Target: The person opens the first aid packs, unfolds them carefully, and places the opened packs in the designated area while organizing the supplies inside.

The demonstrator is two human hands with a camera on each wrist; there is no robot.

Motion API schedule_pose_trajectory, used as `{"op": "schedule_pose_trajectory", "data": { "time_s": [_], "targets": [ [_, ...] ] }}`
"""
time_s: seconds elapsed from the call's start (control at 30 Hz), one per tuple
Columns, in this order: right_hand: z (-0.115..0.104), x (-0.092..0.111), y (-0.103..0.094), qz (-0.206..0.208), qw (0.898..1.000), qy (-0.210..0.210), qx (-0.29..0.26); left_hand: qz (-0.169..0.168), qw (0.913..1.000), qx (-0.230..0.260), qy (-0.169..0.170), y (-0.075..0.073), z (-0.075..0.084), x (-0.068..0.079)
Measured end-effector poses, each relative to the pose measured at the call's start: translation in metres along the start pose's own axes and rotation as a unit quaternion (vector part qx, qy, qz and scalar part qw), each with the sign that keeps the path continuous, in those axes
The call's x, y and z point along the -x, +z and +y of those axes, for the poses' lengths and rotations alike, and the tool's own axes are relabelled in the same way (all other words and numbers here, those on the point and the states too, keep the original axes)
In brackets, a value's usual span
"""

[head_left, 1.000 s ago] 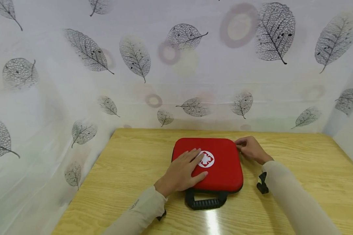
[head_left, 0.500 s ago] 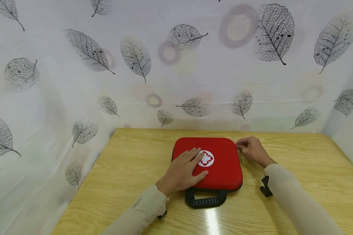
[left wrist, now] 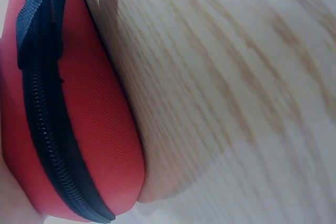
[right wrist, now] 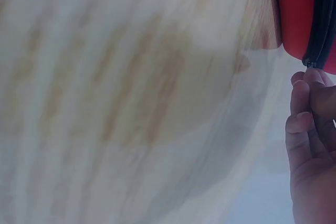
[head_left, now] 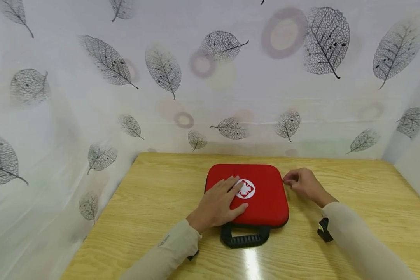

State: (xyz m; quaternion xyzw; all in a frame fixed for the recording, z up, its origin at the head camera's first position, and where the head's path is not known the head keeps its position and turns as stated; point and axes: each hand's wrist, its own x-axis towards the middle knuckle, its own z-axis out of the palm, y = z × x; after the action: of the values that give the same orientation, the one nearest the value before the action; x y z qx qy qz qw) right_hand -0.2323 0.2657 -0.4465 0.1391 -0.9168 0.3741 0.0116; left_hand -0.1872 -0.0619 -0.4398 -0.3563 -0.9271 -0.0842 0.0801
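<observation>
A red first-aid case (head_left: 262, 206) with a white cross emblem lies flat on the wooden table, its black handle (head_left: 245, 241) toward me. My left hand (head_left: 217, 202) rests on the lid with fingers spread, covering part of the emblem. At the case's right side, my right hand (head_left: 306, 186) pinches a zipper pull (right wrist: 311, 65) between thumb and fingers. The black zipper (left wrist: 47, 129) runs around the side of the case, its teeth meshed where the left wrist view shows them.
The wooden table (head_left: 154, 202) reaches back to a pale curtain (head_left: 231, 93) printed with leaves, which also hangs along the left and right sides. Black wrist straps (head_left: 324, 230) hang under both sleeves.
My right hand has moved a little toward me along the case's right side, pinching the zipper pull. The left hand stays in place on the lid.
</observation>
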Motion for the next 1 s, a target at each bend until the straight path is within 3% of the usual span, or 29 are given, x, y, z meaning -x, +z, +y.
{"op": "schedule_pose_trajectory", "data": {
  "time_s": [0.5, 1.0],
  "targets": [
    [-0.013, 0.029, 0.003, -0.025, 1.0, 0.002, 0.019, 0.0, 1.0, -0.003, -0.003, 0.002, 0.0, 0.0],
    [-0.029, 0.076, 0.007, -0.023, 0.999, -0.027, 0.033, -0.001, 1.0, -0.007, -0.002, 0.0, 0.001, 0.0]
  ]
}}
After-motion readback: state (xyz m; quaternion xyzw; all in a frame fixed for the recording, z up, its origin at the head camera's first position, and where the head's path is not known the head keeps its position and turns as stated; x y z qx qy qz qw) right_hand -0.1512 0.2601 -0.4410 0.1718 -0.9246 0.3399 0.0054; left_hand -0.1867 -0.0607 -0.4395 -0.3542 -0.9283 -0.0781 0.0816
